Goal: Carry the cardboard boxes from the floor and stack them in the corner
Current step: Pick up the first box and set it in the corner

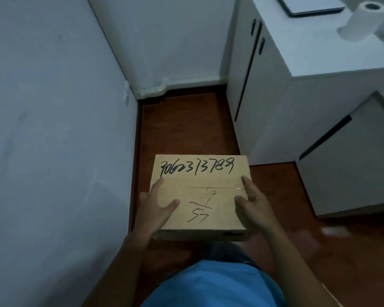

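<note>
I hold a flat tan cardboard box [200, 204] with black handwritten numbers on its lid, level in front of my body above the floor. My left hand [155, 207] grips its left edge, thumb on the lid. My right hand [251, 202] grips the right edge the same way. The room corner [140, 96], where the two pale walls meet, lies ahead and slightly left, with bare brown floor [186, 125] before it. No other boxes are in view.
A white cabinet [275, 89] with dark handles stands to the right of the corner strip of floor. On its top sit a paper roll [359, 18] and a flat grey device [313, 5]. A lower white unit [353, 162] stands nearer on the right. The left wall [53, 129] runs close beside me.
</note>
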Tool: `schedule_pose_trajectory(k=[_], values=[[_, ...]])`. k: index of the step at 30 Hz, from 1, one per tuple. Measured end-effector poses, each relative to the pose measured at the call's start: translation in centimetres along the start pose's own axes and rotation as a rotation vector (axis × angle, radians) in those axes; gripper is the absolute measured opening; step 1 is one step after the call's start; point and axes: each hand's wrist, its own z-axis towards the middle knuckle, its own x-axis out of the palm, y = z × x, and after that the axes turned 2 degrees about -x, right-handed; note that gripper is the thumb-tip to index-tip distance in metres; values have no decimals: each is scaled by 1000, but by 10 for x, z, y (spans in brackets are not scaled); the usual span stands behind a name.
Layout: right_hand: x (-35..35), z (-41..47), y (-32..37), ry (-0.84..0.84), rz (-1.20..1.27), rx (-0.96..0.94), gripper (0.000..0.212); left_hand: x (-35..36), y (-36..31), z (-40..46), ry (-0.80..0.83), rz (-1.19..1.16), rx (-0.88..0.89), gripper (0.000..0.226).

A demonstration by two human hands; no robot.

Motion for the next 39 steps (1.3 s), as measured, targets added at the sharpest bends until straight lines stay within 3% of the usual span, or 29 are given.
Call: schedule_pose_trajectory(k=[6, 10, 15, 23, 31, 36, 39], values=[[28, 101, 72, 91, -90, -48, 67, -35, -19, 88, -107, -14, -68, 84], [42, 148, 101, 102, -126, -27, 64, -49, -29, 136, -96, -20, -129, 87], [61, 223, 149, 123, -139, 33, 69, -70, -48, 228, -24, -129, -162, 75], [104, 344, 275, 123, -13, 39, 70, -146, -91, 397, 10, -185, -61, 79], [144, 439, 336, 203, 14, 33, 58, -196, -106, 510, -15, -126, -83, 79], [161, 510, 359, 244, 46, 88, 101, -193, -112, 559, 22, -129, -208, 85], [169, 568, 377, 287, -75, 96, 69, -199, -122, 592, 26, -79, -256, 95]])
